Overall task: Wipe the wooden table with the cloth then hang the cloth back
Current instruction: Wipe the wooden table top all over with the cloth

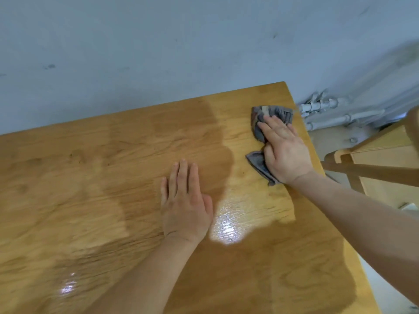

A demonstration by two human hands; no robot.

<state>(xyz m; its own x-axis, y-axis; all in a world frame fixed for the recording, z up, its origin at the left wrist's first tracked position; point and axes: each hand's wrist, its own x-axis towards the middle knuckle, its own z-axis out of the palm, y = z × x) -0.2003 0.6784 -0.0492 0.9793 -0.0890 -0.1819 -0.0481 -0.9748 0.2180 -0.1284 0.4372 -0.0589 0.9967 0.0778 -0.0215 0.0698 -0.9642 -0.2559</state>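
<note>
The wooden table (90, 177) fills most of the view, with darker damp patches and shiny wet spots. A crumpled grey cloth (275, 113) lies near the table's far right corner. My right hand (285, 152) lies flat on top of the cloth, fingers straight, pressing it to the wood; cloth shows beyond the fingertips and beside the thumb. My left hand (184, 202) rests flat on the tabletop near the middle, fingers straight, holding nothing.
A grey wall (158, 53) runs right behind the table's far edge. White pipes (328, 109) run low along the wall past the right corner. A wooden chair or stool frame (371, 164) stands close to the table's right edge.
</note>
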